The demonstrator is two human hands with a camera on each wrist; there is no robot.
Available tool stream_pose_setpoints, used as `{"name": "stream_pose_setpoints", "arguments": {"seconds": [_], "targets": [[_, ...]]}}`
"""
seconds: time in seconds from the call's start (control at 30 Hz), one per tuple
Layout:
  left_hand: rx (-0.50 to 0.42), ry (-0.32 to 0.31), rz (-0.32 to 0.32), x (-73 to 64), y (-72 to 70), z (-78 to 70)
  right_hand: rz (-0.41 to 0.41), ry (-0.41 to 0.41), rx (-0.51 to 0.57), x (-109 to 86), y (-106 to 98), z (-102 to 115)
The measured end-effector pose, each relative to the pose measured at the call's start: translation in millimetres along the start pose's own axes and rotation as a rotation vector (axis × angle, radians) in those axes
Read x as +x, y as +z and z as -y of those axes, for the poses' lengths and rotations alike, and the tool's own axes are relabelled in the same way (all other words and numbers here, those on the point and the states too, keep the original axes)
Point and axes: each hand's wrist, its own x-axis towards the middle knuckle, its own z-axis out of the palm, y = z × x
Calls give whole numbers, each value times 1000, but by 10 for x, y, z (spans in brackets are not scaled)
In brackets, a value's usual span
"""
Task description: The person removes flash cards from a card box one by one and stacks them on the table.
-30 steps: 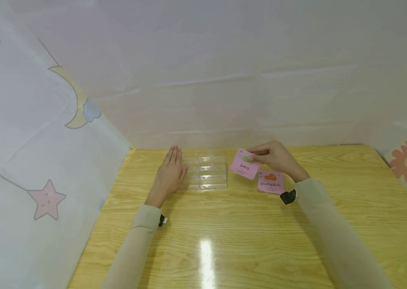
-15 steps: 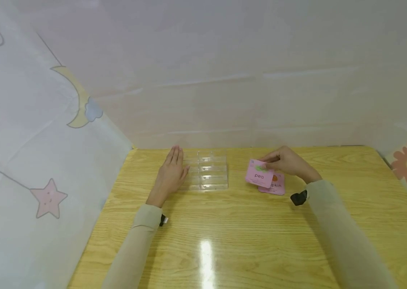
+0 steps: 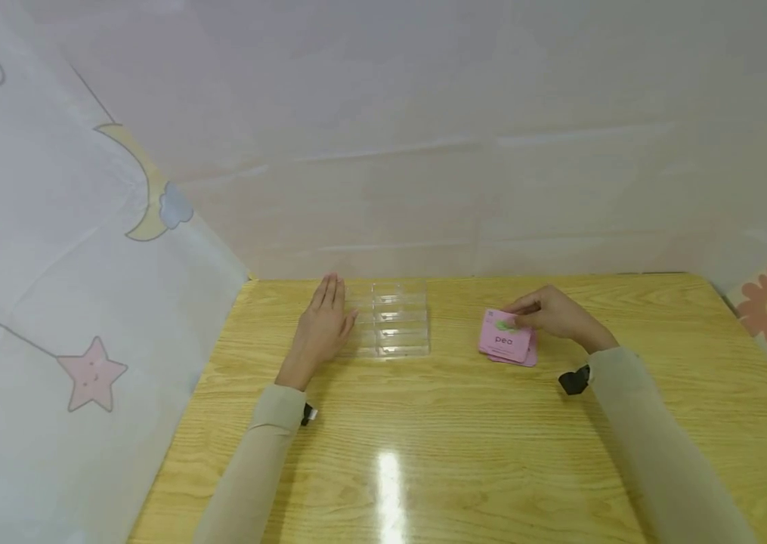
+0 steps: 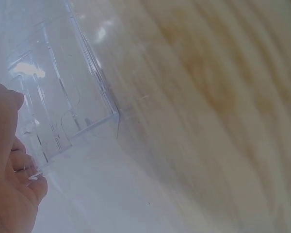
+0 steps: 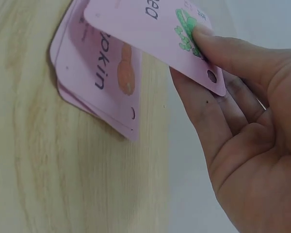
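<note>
My right hand point(image 3: 556, 316) pinches a pink "pea" flash card point(image 3: 504, 338) between thumb and fingers. The card overlaps a small stack of pink flash cards point(image 5: 97, 77) on the table. In the right wrist view the top one of that stack reads "...pkin" beside an orange drawing, and the pea card is tilted above it with its near corner raised. On the left, my left hand point(image 3: 320, 325) lies with straight fingers along the left side of a clear plastic compartment box point(image 3: 402, 325). Its thumb reaches onto the box; the left wrist view shows the fingertips at the box's edge.
The wood-grain table point(image 3: 465, 453) runs to a pale printed backdrop point(image 3: 383, 189) close behind the box. More backdrop, with a moon and a star, rises along the table's left side. A glare patch shines on the table's near half.
My right hand has carried the pea card right and down from beside the box, so that it now covers most of the pumpkin card. My left hand and the box stay put.
</note>
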Motion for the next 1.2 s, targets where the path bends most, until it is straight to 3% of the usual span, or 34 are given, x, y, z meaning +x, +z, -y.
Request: {"name": "stream_pose_setpoints", "arguments": {"seconds": [0.5,0.8,1.2], "targets": [[6,-3,4,-6,1,11,-2,55,52,7,-6,-129],[3,-6,10,-10,7,18,18,41,63,44,14,-188],[-20,-20,26,6,-40,23,-47,39,-67,83,144,-189]]}}
